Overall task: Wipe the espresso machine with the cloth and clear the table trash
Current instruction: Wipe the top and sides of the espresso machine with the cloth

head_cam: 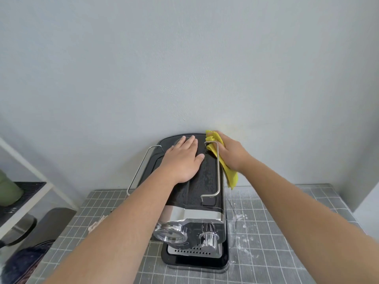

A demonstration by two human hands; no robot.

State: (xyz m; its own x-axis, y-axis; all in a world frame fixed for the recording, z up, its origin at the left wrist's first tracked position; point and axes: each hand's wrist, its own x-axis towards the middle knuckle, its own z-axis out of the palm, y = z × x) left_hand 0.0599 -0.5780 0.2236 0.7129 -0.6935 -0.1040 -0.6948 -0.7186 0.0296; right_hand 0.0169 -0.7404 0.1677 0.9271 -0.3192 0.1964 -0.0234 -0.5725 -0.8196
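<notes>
A plain grey wall (pixel 184 58) rises behind a table covered in a grey grid-patterned cloth (pixel 276 242). On it stands the black and chrome espresso machine (pixel 196 201), seen from above. The left hand (pixel 182 158) lies flat and spread on the machine's black top, gripping nothing. Just beside it, past the steel rail (pixel 218 169), the right hand (pixel 231 154) presses the crumpled yellow cloth (pixel 231 177) against the machine's upper right side, fingers closed over it. White specks (pixel 244 220) dot the table below that hand.
</notes>
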